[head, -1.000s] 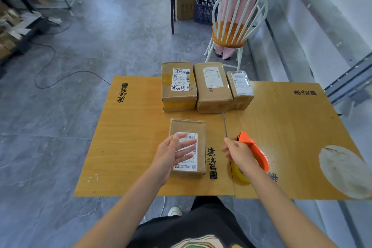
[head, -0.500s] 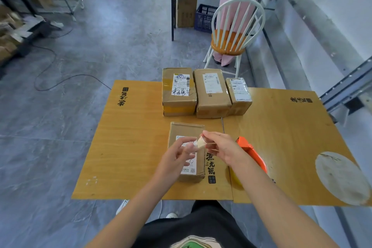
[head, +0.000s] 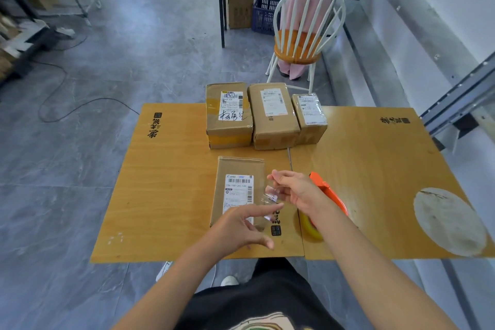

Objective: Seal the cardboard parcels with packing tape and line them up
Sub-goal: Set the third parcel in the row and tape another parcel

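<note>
Clear and almost glassy, the strip of tape (head: 270,198) hangs in the air between the two hands, just over the right edge of the near parcel (head: 238,169), which lies flat on the wooden table (head: 166,195). The right hand (head: 297,191) has its fingers curled and seems to pinch the strip's upper end. The left hand (head: 241,225) is loose, fingers straight and spread, its forefinger reaching toward the strip's lower end; whether it touches I cannot tell, the tape being so blurred. The near parcel's long axis runs away from the person, toward the row of three parcels (head: 273,115) at the far edge, and the strip lies roughly along that same line, off to the parcel's right side. So I'd judge the tape has to travel leftward onto the box, and the left hand is the nearer one to smooth it down. The orange tape dispenser (head: 328,193) lies on the table just behind the right wrist, with no hand on it
</note>
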`<state>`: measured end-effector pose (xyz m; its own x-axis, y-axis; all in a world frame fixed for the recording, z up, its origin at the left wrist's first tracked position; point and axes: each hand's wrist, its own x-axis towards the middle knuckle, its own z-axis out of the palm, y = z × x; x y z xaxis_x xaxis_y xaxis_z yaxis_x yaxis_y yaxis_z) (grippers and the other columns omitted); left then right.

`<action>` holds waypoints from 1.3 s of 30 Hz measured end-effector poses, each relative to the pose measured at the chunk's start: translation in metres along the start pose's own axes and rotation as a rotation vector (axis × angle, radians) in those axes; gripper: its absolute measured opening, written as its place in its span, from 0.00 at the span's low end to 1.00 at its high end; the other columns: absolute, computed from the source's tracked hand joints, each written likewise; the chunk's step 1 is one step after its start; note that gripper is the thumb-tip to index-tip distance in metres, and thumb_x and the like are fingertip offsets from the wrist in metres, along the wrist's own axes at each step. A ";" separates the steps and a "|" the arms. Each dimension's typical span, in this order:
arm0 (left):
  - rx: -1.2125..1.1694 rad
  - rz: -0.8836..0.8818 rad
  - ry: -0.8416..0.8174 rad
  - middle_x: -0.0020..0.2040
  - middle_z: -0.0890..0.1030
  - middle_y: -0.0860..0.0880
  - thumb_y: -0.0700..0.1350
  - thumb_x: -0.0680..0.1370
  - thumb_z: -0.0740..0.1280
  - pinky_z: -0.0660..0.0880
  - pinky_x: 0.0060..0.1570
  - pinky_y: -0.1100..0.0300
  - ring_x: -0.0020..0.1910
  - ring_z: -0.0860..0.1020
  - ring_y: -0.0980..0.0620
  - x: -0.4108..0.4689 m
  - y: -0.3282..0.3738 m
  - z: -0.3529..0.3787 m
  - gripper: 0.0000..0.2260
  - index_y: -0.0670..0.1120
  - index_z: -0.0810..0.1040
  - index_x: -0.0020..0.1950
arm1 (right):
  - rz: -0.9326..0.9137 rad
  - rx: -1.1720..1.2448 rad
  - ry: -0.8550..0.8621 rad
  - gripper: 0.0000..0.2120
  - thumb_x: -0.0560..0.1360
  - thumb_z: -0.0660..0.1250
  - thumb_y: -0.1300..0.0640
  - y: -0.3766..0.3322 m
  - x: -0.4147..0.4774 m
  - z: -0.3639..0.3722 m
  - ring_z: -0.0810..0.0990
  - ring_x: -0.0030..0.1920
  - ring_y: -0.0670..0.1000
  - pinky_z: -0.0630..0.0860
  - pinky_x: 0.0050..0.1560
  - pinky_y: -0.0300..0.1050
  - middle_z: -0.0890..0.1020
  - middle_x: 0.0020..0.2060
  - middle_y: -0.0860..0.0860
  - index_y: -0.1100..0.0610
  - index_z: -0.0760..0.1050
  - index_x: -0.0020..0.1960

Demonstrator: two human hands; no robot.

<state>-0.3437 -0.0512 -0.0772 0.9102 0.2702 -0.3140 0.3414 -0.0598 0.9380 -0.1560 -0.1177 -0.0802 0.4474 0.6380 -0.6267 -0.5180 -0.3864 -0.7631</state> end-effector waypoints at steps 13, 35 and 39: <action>-0.243 -0.072 0.252 0.51 0.86 0.49 0.41 0.84 0.60 0.80 0.32 0.57 0.48 0.84 0.44 0.006 -0.003 0.005 0.19 0.56 0.64 0.73 | -0.289 -0.055 0.025 0.09 0.77 0.68 0.58 -0.012 -0.016 -0.017 0.85 0.39 0.54 0.84 0.47 0.50 0.82 0.34 0.51 0.64 0.80 0.50; -0.200 -0.349 0.421 0.40 0.87 0.48 0.42 0.76 0.73 0.72 0.28 0.61 0.36 0.85 0.44 0.017 -0.013 0.024 0.07 0.41 0.78 0.47 | -0.251 -0.169 -0.165 0.06 0.76 0.70 0.58 -0.019 0.002 -0.014 0.84 0.44 0.53 0.83 0.43 0.48 0.82 0.42 0.56 0.60 0.83 0.47; -0.192 -0.419 0.424 0.40 0.87 0.49 0.44 0.78 0.72 0.72 0.27 0.64 0.34 0.85 0.47 0.018 -0.013 0.030 0.08 0.39 0.80 0.48 | -0.233 -0.218 -0.113 0.05 0.76 0.71 0.57 -0.010 0.020 -0.011 0.81 0.47 0.48 0.83 0.46 0.48 0.83 0.45 0.51 0.58 0.84 0.48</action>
<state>-0.3249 -0.0741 -0.0994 0.5222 0.5932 -0.6127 0.5652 0.2973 0.7695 -0.1339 -0.1084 -0.0869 0.4457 0.7908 -0.4195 -0.2378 -0.3472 -0.9071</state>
